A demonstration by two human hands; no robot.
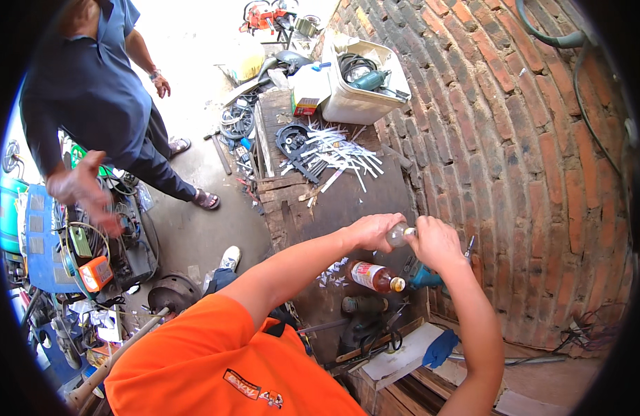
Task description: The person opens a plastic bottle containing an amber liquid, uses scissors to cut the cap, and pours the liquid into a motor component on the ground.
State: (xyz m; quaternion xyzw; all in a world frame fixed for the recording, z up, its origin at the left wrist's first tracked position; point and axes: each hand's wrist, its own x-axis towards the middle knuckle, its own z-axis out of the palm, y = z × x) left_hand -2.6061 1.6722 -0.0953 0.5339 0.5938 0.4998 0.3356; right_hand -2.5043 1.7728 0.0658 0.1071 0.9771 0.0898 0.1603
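Note:
My left hand (pixel 377 230) is closed around a clear bottle (pixel 397 235), held tilted above the dark workbench (pixel 372 203). The fingers of my right hand (pixel 435 240) close on the bottle's cap end. Just below my hands, a labelled bottle of reddish-brown liquid (pixel 372 276) with a yellowish cap lies on the bench. Beside it are small white cut pieces (pixel 333 273) and a teal power tool (pixel 424 276), partly hidden by my right forearm. Farther up the bench, many white strips (pixel 346 151) lie piled by a black round plastic part (pixel 293 140).
A white bin (pixel 361 104) with a green power tool and cables stands by the brick wall (pixel 507 156). At left, a person in dark blue (pixel 91 99) stands near a cluttered blue machine (pixel 44 239). A hammer (pixel 221 153) lies on the floor. Scissors and a blue cloth (pixel 440 349) sit nearby.

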